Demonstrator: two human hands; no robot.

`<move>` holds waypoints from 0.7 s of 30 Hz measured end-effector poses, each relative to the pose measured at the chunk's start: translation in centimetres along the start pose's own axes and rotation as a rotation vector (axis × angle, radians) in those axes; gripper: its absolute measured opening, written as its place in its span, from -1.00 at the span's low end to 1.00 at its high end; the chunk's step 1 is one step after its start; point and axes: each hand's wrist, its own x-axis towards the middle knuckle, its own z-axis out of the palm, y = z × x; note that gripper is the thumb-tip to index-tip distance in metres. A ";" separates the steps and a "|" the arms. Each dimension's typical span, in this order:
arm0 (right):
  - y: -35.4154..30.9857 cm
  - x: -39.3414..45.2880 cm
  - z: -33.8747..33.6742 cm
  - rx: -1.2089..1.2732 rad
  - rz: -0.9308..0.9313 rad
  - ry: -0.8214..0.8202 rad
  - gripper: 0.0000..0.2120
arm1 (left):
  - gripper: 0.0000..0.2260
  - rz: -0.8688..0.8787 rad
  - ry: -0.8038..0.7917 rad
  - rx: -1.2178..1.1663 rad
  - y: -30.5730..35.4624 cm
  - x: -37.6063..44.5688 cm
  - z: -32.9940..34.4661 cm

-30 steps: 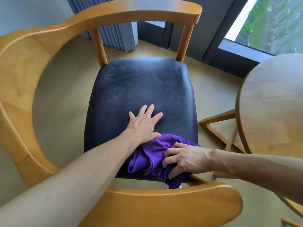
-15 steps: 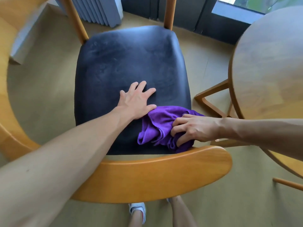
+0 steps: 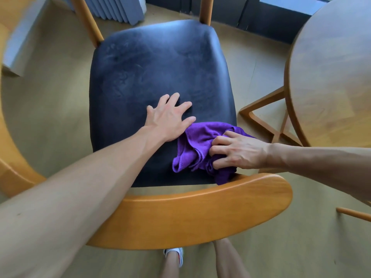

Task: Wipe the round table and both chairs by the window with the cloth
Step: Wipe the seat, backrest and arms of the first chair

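A wooden chair with a dark padded seat (image 3: pixel 160 67) stands below me, its curved wooden rail (image 3: pixel 200 213) nearest to me. My left hand (image 3: pixel 170 117) lies flat on the seat with fingers spread. A crumpled purple cloth (image 3: pixel 196 145) sits at the seat's near right corner, just right of that hand. My right hand (image 3: pixel 239 151) grips the cloth with curled fingers. The round wooden table (image 3: pixel 331 77) is at the right.
The table's wooden legs (image 3: pixel 261 109) cross on the floor between chair and table. Grey curtain folds (image 3: pixel 120 9) and a dark window frame (image 3: pixel 261 15) lie beyond the chair. My legs and a white shoe (image 3: pixel 174 255) show under the rail.
The view has tilted downward, so the chair's rail and my legs now show. Both hands stay at the seat's near right corner with the cloth, little changed.
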 end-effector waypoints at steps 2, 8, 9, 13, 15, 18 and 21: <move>0.0 1.2 -0.3 0.003 0.014 0.024 -0.82 | -0.55 -0.012 0.003 -0.027 0.1 0.2 -0.2; -1.5 4.2 -0.5 0.023 0.100 0.123 -0.78 | -0.63 -0.052 -0.021 -0.091 0.1 0.6 -1.0; -1.6 3.4 -0.4 0.040 0.098 0.115 -0.78 | -0.63 -0.052 -0.032 -0.096 -0.1 0.7 -1.2; -1.5 -1.1 0.7 0.137 0.183 0.102 -0.83 | -0.49 -0.099 -0.071 -0.175 -0.4 1.1 -1.9; -1.8 -2.3 1.4 0.164 0.283 0.119 -0.82 | -0.44 -0.129 -0.075 -0.213 0.1 1.3 -2.2; -2.3 -1.9 2.0 0.207 0.479 0.203 -0.73 | -0.43 -0.153 -0.069 -0.249 0.9 1.4 -2.5; -2.8 -1.1 2.5 0.217 0.627 0.294 -0.70 | -0.42 -0.171 -0.060 -0.293 1.2 1.5 -2.5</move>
